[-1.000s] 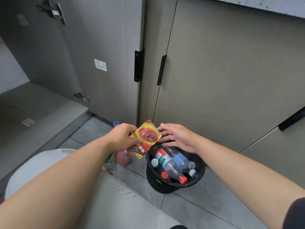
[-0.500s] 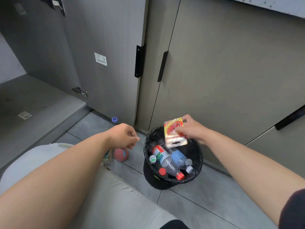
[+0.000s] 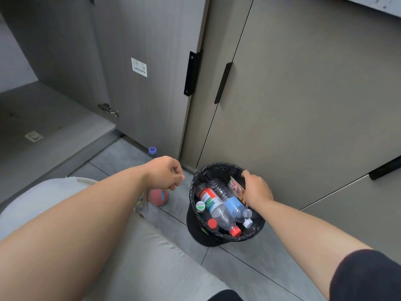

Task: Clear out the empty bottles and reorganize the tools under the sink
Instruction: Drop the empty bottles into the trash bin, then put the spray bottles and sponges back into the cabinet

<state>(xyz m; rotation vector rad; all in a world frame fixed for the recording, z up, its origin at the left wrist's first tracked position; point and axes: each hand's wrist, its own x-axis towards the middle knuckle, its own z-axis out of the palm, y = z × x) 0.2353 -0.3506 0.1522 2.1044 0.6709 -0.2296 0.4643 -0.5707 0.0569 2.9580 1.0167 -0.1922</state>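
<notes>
Head view: right hand (image 3: pixel 257 192) palm-down over bin (image 3: pixel 217 167)

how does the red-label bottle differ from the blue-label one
The red-label bottle has a red cap; the blue-label bottle has a white one. The red-label bottle lies to the left, the blue-label bottle nearer the right hand. Both are clear plastic, capped, lying slanted in the black bin.
</notes>
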